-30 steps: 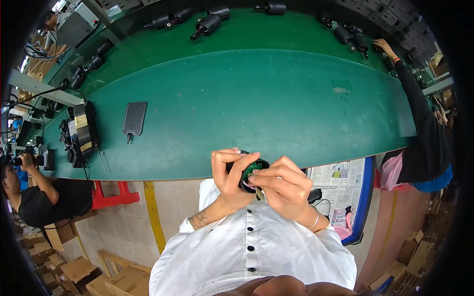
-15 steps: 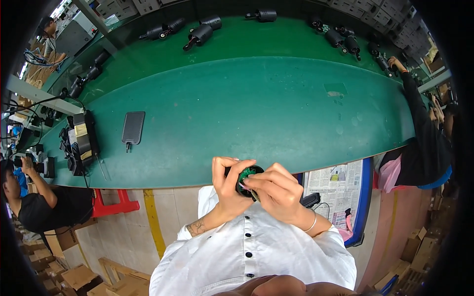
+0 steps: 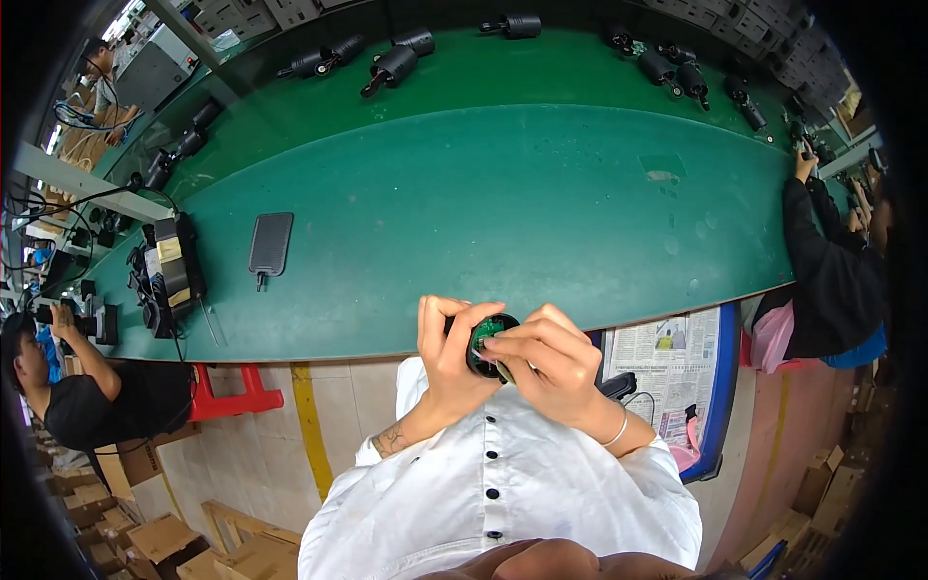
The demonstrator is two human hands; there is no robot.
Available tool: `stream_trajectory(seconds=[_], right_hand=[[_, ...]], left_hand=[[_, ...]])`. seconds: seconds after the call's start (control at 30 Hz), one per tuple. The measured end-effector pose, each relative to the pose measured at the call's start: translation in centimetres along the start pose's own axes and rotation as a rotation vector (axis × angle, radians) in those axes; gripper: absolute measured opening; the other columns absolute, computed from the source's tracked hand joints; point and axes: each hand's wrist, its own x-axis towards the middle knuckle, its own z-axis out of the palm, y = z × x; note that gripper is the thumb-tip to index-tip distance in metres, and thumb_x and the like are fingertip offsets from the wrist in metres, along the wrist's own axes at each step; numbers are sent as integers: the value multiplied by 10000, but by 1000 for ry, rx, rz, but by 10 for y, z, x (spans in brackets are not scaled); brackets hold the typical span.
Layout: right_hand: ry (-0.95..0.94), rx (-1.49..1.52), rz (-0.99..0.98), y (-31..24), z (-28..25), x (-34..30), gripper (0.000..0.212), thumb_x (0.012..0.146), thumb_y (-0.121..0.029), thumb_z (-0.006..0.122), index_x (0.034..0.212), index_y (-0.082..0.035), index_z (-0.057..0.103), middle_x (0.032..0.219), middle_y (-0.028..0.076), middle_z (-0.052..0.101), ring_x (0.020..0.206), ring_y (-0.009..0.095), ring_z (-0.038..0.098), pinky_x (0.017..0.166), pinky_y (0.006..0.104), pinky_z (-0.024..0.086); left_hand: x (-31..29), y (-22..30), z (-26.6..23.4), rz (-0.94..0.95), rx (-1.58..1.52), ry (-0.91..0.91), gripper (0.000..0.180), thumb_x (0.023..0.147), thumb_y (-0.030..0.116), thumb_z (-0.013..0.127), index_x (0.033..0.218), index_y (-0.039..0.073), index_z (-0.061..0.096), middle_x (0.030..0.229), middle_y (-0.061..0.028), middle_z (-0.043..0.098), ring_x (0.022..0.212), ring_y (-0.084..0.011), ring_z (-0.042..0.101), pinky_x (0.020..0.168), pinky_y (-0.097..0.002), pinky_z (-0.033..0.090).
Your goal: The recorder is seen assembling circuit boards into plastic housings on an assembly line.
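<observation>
Fingers of the left hand (image 3: 450,356) wrap a black round housing (image 3: 507,320), and that grip is closed firmly about its side. The housing is held up in front of the person's white shirt (image 3: 440,464), by the near edge of the green tabletop (image 3: 503,213). Its open end is turned up toward the face, presumably so that the green circuit board (image 3: 486,330) inside can be seen. The right hand (image 3: 561,372) comes in from the other side, its grip narrow, fingertips bunched over the board; from where I stand I cannot tell what they pinch. One hand seems to serve as a clamp, leaving the other free for fine work. A small yellowish flap (image 3: 506,373) shows below the right fingers.

A dark flat pad (image 3: 271,244) lies off to the left, and a black box with yellow tape (image 3: 172,253) sits near the left end, perhaps to leave elbow room. Black cylindrical units (image 3: 391,70) lie along the far green strip (image 3: 551,72), likely within reach of several workers. By the right forearm is a blue-rimmed tray (image 3: 720,387), lined with newspaper, probably to protect what it holds.
</observation>
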Motion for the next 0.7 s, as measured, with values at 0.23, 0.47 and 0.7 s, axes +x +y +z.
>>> stream_trajectory(seconds=[0.23, 0.47, 0.7], right_hand=[[113, 32, 136, -15, 1, 18, 282, 571, 32, 750, 844, -25, 714, 798, 46, 662, 711, 156, 534, 625, 239, 442], [-138, 189, 104, 3, -6, 12, 405, 564, 29, 740, 964, -11, 689, 844, 56, 643, 789, 181, 554, 651, 266, 459], [-133, 244, 235, 5, -2, 7, 383, 568, 27, 756, 944, -2, 688, 921, 75, 626, 838, 194, 577, 738, 274, 472]], left_hand=[[-7, 1, 4, -3, -94, 150, 545, 617, 28, 678, 1145, 72, 550, 983, -106, 379, 814, -214, 414, 682, -318, 388], [-8, 1, 3, -1, -93, 183, 677, 654, 48, 692, 1279, 52, 433, 1060, -144, 320, 876, -218, 409, 717, -315, 399], [-6, 1, -3, 6, 37, 55, 715, 641, 86, 708, 1297, 26, 428, 1132, -169, 343, 868, -238, 460, 732, -329, 438]])
